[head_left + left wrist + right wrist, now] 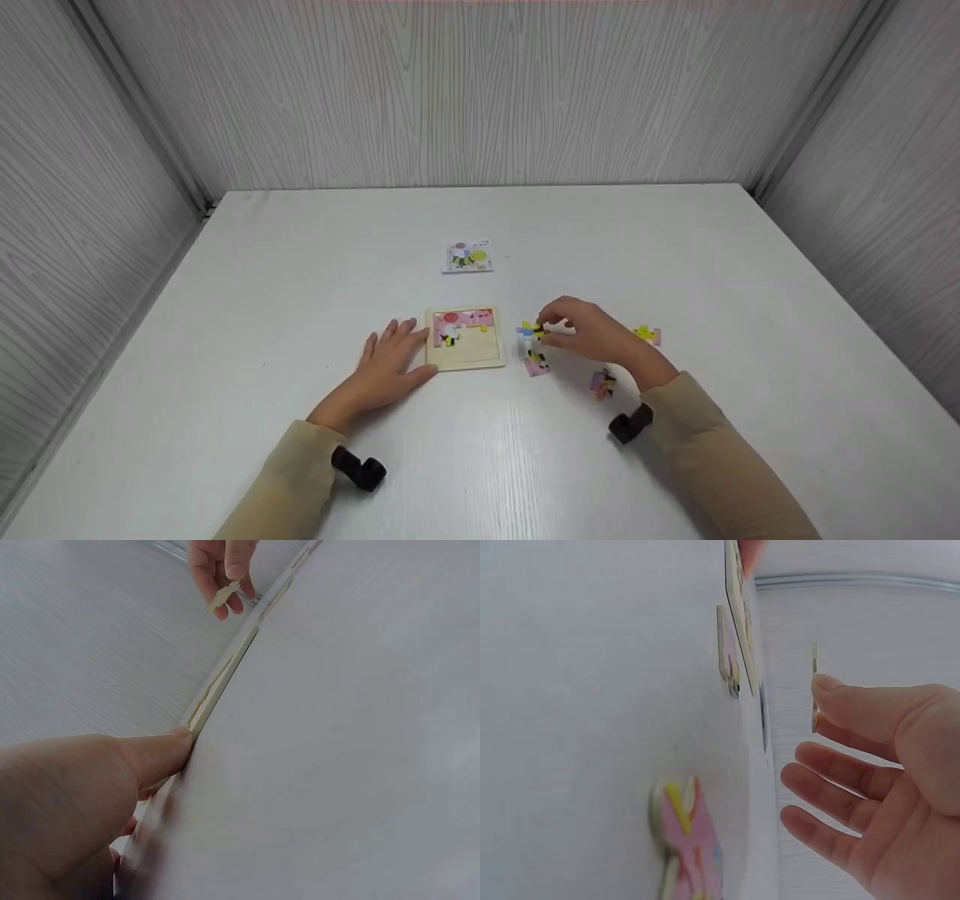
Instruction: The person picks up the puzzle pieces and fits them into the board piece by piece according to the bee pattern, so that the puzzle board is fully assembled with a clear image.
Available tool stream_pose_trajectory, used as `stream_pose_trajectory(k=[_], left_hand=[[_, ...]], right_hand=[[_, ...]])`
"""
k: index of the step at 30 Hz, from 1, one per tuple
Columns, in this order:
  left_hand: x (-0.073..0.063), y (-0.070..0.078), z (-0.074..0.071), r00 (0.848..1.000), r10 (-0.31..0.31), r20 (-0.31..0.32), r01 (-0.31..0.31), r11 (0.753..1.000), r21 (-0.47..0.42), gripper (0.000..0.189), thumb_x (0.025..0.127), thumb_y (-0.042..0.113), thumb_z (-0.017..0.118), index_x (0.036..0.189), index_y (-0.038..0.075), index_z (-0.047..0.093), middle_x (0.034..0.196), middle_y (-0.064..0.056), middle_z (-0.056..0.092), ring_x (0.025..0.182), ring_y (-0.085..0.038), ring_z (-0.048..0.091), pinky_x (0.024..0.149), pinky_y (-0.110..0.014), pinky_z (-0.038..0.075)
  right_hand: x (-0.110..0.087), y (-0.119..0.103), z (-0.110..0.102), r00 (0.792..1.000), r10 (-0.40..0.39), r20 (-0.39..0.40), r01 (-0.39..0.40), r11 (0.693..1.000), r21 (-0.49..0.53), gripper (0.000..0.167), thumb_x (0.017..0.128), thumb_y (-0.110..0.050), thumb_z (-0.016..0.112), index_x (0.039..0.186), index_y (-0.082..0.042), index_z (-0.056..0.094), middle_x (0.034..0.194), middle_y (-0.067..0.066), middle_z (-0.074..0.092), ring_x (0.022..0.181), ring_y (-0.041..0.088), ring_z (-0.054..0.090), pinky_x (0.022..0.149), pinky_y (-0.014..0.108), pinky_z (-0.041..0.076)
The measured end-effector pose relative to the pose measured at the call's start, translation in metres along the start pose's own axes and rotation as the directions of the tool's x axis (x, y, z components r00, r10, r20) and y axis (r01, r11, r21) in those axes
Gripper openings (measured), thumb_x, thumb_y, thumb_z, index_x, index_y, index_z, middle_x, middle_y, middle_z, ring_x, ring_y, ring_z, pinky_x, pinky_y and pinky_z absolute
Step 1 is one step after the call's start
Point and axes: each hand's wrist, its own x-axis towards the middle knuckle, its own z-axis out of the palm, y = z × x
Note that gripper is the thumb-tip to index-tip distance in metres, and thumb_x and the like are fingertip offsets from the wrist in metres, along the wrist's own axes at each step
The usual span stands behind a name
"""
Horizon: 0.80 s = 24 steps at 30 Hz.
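A wooden puzzle board [466, 360] lies in the middle of the table, with pink pieces fitted along its top and left. My left hand [390, 364] rests at its left side, fingers spread and thumb touching the lower left corner; the left wrist view shows the thumb [161, 754] against the board's edge. Just right of the board, my right hand [592, 334] pinches a blue and yellow puzzle piece [530, 331] between thumb and forefinger, raised above the table. In the right wrist view that piece [814, 690] is seen edge-on, the other fingers loosely bent.
A pink piece with a bee pattern [537, 364] lies below the held piece. Another pink piece [602, 385] is near the right wrist, and a yellow star piece [645, 334] lies beyond the right hand. A square picture card [468, 256] sits behind the board.
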Motion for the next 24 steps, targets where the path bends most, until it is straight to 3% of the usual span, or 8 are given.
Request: stream_pose_trajectory(k=[24], left_hand=[[-0.002,-0.001,-0.001,1.0,0.015,-0.014,-0.015,1.0,-0.008,0.064,0.093,0.042,0.052,0.143,0.006,0.034,0.152,-0.016,0.018,0.14,-0.036,0.002,0.107,-0.055,-0.004]], right_hand=[[0.042,-0.038,0.023,0.999,-0.026,0.02,0.025,0.999,0.035,0.024,0.089,-0.021,0.064,0.11,-0.01,0.061,0.111,0.001,0.058,0.108,0.02,0.053,0.091,0.037,0.044]])
